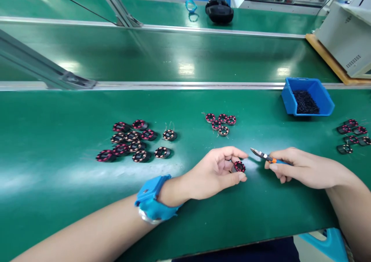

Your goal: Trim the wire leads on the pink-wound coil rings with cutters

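Observation:
My left hand (218, 171) is curled around a small motor stator (239, 166), a black ring with reddish windings, its face turned up between thumb and fingers. In my right hand (301, 167) is a pair of pliers (271, 159) with orange and blue handles. The metal jaws point left toward the stator and stay apart from it. Beyond my left hand lies a small cluster of similar stators (216, 125), some with thin wire ends sticking out. A larger group of stators (135, 146) stands on the green table to the left.
A blue bin (326, 99) of thin black pieces stands at the back right. More stators (351, 140) lie near the right edge. A metal rail (185, 85) crosses behind. Farther back are a black device (219, 12) and a grey cabinet (342, 38).

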Action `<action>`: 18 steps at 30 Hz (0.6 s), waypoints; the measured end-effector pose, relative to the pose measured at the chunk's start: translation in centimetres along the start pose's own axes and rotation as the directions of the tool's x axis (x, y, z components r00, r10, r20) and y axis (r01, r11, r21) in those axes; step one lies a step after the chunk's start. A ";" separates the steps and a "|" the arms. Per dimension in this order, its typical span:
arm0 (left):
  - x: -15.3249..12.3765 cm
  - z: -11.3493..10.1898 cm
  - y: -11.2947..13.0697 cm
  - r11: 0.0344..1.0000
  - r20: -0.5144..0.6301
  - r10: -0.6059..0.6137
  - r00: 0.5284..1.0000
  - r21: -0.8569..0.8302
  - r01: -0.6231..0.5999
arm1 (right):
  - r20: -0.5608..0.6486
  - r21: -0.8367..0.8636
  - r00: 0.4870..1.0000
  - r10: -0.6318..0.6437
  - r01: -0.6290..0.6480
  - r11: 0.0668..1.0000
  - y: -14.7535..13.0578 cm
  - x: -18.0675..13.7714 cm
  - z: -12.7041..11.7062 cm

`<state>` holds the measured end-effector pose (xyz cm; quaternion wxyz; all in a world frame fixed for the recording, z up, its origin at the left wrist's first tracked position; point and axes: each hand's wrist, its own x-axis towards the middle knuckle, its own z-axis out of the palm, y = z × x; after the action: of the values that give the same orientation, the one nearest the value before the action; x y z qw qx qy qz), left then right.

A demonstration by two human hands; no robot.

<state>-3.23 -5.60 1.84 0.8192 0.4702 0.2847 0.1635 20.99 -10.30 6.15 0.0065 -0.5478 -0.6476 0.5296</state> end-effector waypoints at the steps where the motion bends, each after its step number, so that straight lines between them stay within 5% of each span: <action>1: 0.0 0.0 0.0 1.000 0.002 0.004 1.000 -0.013 -0.004 | 0.010 -0.009 1.000 0.007 -0.007 1.000 -0.1 -0.1 -0.1; 18: 0.1 -0.1 -0.1 0.996 -0.094 -0.011 0.995 0.089 0.020 | 0.029 0.040 0.999 -0.031 0.030 0.999 0.1 0.2 0.3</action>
<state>-3.16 -5.55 1.69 0.7841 0.4963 0.3336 0.1661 20.80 -10.37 5.87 0.0160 -0.5296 -0.6453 0.5503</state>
